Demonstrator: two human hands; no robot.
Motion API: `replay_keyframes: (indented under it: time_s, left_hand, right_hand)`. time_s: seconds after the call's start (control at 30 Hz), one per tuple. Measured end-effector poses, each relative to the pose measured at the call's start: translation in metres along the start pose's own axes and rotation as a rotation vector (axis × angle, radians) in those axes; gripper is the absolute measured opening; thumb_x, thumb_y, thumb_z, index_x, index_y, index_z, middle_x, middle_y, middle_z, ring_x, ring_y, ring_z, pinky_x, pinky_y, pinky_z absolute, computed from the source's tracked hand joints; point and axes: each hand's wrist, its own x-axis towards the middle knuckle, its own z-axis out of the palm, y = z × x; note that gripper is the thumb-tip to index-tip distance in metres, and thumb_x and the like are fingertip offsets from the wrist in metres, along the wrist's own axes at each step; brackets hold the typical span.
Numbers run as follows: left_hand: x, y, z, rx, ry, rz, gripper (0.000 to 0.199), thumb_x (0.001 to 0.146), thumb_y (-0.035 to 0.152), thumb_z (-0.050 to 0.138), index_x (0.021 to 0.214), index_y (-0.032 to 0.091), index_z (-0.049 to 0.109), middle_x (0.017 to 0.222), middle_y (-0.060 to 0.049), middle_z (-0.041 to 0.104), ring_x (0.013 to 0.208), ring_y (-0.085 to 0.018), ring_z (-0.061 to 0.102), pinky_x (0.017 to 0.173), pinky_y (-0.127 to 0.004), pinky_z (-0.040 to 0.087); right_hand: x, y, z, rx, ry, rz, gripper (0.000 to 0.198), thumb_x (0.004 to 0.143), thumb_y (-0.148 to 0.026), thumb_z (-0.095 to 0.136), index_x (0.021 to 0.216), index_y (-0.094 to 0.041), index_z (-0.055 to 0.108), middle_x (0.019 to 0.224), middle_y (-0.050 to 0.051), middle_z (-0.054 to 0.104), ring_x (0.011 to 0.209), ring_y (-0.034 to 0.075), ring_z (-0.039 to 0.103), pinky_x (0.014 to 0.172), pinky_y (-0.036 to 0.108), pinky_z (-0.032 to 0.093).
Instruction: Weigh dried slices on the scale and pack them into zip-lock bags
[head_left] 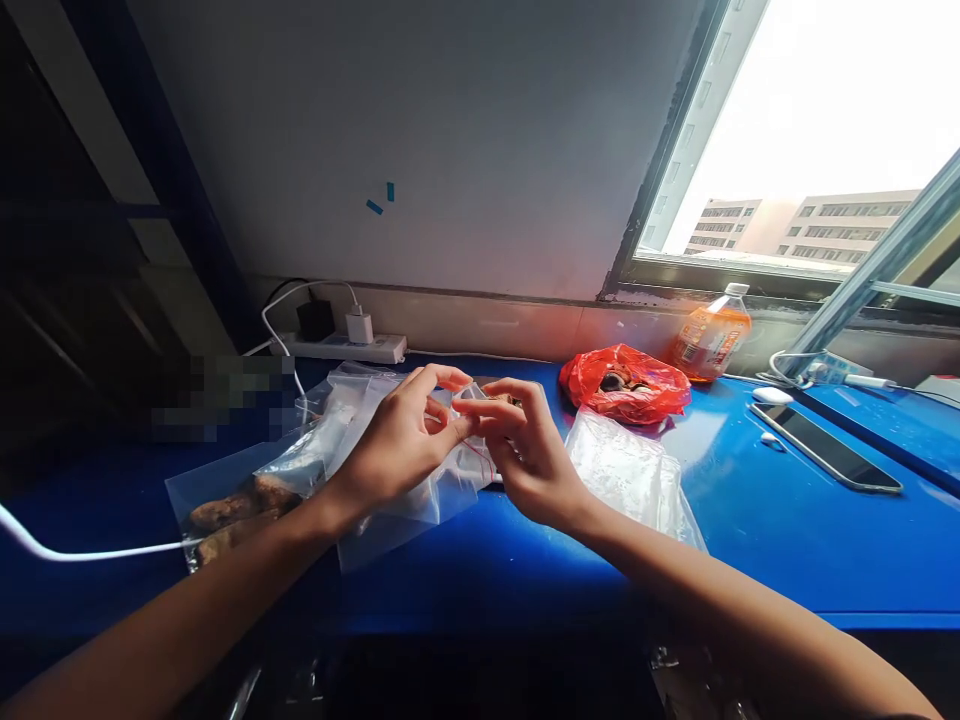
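My left hand [401, 435] and my right hand [534, 455] meet over the middle of the desk, thumbs and fingertips pinched together. Between them is the top of a small clear plastic bag [466, 462] with a thin red line near its mouth. My fingers partly cover it, so its contents cannot be made out. Under and beside my left forearm lie more clear bags [337, 425], one holding brown, lumpy pieces [225, 512]. To the right of my right hand sits a stack of clear plastic bags [619, 465].
Behind the stack is an open red plastic bag [626, 380] with dark pieces inside. An orange drink bottle [712, 335] stands by the window. A phone [825, 447] and white earbud case [772, 396] lie right. A power strip [386, 348] with cables runs along the wall.
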Motion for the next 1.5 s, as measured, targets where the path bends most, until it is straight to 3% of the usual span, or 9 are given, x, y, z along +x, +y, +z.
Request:
replay_keyframes:
  time_s: [0.23, 0.37, 0.63, 0.83, 1.03, 1.17, 1.3, 1.4, 1.5]
  left_hand:
    - [0.003, 0.012, -0.008, 0.214, 0.083, 0.117, 0.017, 0.082, 0.028, 0.056, 0.094, 0.020, 0.066, 0.090, -0.002, 0.071, 0.073, -0.017, 0.066, 0.066, -0.028, 0.053]
    - [0.001, 0.019, -0.004, 0.459, 0.155, 0.321, 0.016, 0.083, 0.019, 0.054, 0.093, 0.020, 0.067, 0.087, -0.001, 0.071, 0.073, -0.016, 0.064, 0.068, -0.027, 0.050]
    - [0.003, 0.011, -0.010, 0.391, -0.183, 0.631, 0.037, 0.087, 0.033, 0.063, 0.120, 0.019, 0.059, 0.119, -0.008, 0.066, 0.113, -0.023, 0.057, 0.100, -0.037, 0.044]
    - [0.005, 0.005, -0.019, 0.566, -0.361, 0.612, 0.086, 0.071, 0.057, 0.072, 0.144, 0.027, 0.036, 0.151, -0.014, 0.038, 0.135, -0.035, 0.038, 0.110, -0.060, 0.026]
    - [0.012, -0.007, -0.030, 0.644, -0.298, 0.536, 0.067, 0.083, 0.035, 0.063, 0.144, 0.030, 0.035, 0.145, -0.008, 0.047, 0.131, -0.028, 0.045, 0.109, -0.050, 0.031]
    - [0.014, -0.016, -0.037, 0.599, -0.267, 0.424, 0.075, 0.082, 0.036, 0.062, 0.148, 0.033, 0.026, 0.147, -0.005, 0.044, 0.134, -0.029, 0.041, 0.112, -0.050, 0.028]
    - [0.013, -0.017, -0.034, 0.506, -0.231, 0.379, 0.081, 0.082, 0.039, 0.062, 0.150, 0.032, 0.018, 0.151, -0.006, 0.037, 0.137, -0.028, 0.038, 0.112, -0.046, 0.031]
    - [0.011, -0.016, -0.027, 0.464, -0.246, 0.386, 0.080, 0.083, 0.040, 0.061, 0.150, 0.029, 0.018, 0.149, -0.008, 0.039, 0.134, -0.026, 0.041, 0.109, -0.044, 0.036]
    - [0.010, -0.018, -0.022, 0.475, -0.266, 0.385, 0.079, 0.083, 0.042, 0.062, 0.149, 0.028, 0.021, 0.147, -0.009, 0.042, 0.132, -0.028, 0.043, 0.109, -0.047, 0.035]
  right_hand:
    - [0.007, 0.008, -0.005, -0.435, 0.048, 0.012, 0.015, 0.082, -0.010, 0.049, 0.092, -0.021, 0.050, 0.089, 0.004, 0.062, 0.072, 0.013, 0.061, 0.068, 0.028, 0.050]
    - [0.012, 0.005, -0.012, -0.628, -0.153, 0.058, 0.012, 0.080, -0.013, 0.056, 0.070, -0.018, 0.059, 0.073, 0.002, 0.064, 0.068, 0.014, 0.058, 0.065, 0.026, 0.043]
    - [0.012, -0.004, -0.027, -0.794, -0.247, 0.014, 0.019, 0.080, -0.028, 0.069, 0.096, -0.019, 0.068, 0.112, 0.011, 0.067, 0.100, 0.025, 0.061, 0.085, 0.039, 0.048]
    - [0.019, -0.011, -0.038, -0.724, -0.370, -0.110, 0.029, 0.086, -0.041, 0.062, 0.107, -0.022, 0.067, 0.128, 0.013, 0.059, 0.121, 0.029, 0.051, 0.096, 0.051, 0.044]
    - [0.028, -0.017, -0.061, -0.609, -0.287, -0.061, 0.024, 0.094, -0.034, 0.049, 0.105, -0.020, 0.065, 0.105, 0.008, 0.068, 0.093, 0.019, 0.063, 0.083, 0.035, 0.051]
    - [0.027, 0.011, -0.091, -0.846, -0.150, 0.005, 0.050, 0.087, -0.048, 0.058, 0.126, -0.016, 0.055, 0.122, 0.014, 0.062, 0.111, 0.027, 0.057, 0.094, 0.045, 0.046]
    - [0.024, 0.045, -0.101, -1.026, -0.292, 0.100, 0.096, 0.078, -0.067, 0.058, 0.149, -0.013, 0.025, 0.146, 0.022, 0.039, 0.132, 0.037, 0.038, 0.102, 0.057, 0.036]
    - [0.031, 0.059, -0.094, -1.076, -0.359, 0.105, 0.096, 0.077, -0.071, 0.056, 0.150, -0.017, 0.026, 0.147, 0.022, 0.035, 0.133, 0.038, 0.035, 0.101, 0.058, 0.034]
    - [0.044, 0.064, -0.085, -1.082, -0.447, 0.076, 0.076, 0.080, -0.069, 0.054, 0.138, -0.020, 0.046, 0.127, 0.017, 0.053, 0.114, 0.032, 0.050, 0.092, 0.050, 0.041]
